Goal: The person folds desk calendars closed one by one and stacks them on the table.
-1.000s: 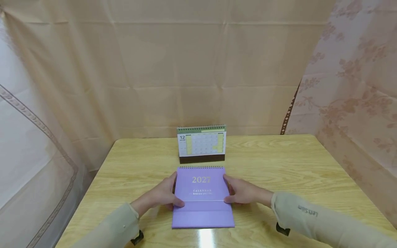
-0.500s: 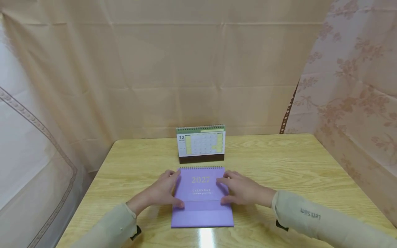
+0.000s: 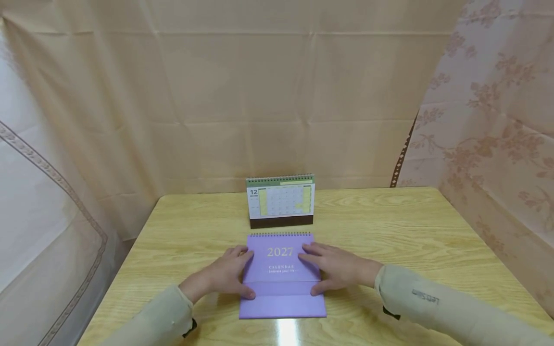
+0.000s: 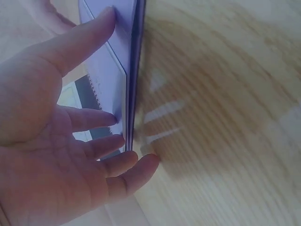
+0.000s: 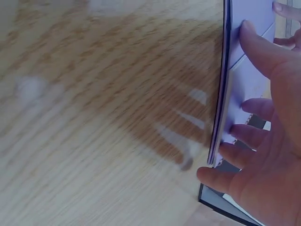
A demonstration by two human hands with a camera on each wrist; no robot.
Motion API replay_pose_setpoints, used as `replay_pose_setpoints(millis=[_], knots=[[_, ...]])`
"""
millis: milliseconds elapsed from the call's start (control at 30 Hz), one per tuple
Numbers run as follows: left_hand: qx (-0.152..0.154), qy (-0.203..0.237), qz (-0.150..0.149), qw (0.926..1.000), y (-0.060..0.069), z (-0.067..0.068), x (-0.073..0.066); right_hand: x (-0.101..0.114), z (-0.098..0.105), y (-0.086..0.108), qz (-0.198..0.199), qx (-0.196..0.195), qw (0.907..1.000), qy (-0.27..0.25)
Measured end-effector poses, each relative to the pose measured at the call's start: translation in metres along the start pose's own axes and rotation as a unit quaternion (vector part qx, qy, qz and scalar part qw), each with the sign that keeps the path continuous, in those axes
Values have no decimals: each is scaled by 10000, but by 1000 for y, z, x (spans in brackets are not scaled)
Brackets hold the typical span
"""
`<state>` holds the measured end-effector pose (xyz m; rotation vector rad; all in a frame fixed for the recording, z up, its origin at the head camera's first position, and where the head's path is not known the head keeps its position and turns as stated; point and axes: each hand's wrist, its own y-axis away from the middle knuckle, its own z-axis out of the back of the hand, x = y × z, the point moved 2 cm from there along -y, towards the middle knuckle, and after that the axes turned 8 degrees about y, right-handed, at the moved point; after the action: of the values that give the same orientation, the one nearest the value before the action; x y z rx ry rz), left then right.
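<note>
The purple calendar (image 3: 281, 276) lies flat on the wooden table (image 3: 389, 230), right between the two hands. The hands are apart from each other, one at each side of it.

The left hand (image 3: 226, 272) has its fingers spread out and loose. Its thumb rests on the purple front, near the bottom part, and its pointer finger touches the cover higher up. Its pinky sits just past the side edge.

The right hand (image 3: 335, 265) is spread out too. Its thumb touches the low part, and its first fingers rest on the cover. Its pinky is just beside the edge.

Between the hands, gold numbers on the cover say 2027, with the word CALENDAR under them. The last tiny line is a bit too blurry for me to read for sure. A row of little rings (image 3: 281, 234) runs along the top, just past the fingertips.

Past both hands, near the rings, a white calendar (image 3: 281, 200) stands up. It has a green top, a big 12, and a dark brown bottom. Farther past the hands hangs a tan cloth (image 3: 238, 96). Well out past the right hand is a cloth with flowers (image 3: 497, 120).
</note>
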<state>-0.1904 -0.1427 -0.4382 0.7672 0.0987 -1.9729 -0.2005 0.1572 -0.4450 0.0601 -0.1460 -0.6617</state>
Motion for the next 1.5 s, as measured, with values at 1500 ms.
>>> replay_pose_setpoints(millis=[1500], knots=[[-188,-352,80,9992,-2,-1,0,12,10,-14,-625,622,9961,35]])
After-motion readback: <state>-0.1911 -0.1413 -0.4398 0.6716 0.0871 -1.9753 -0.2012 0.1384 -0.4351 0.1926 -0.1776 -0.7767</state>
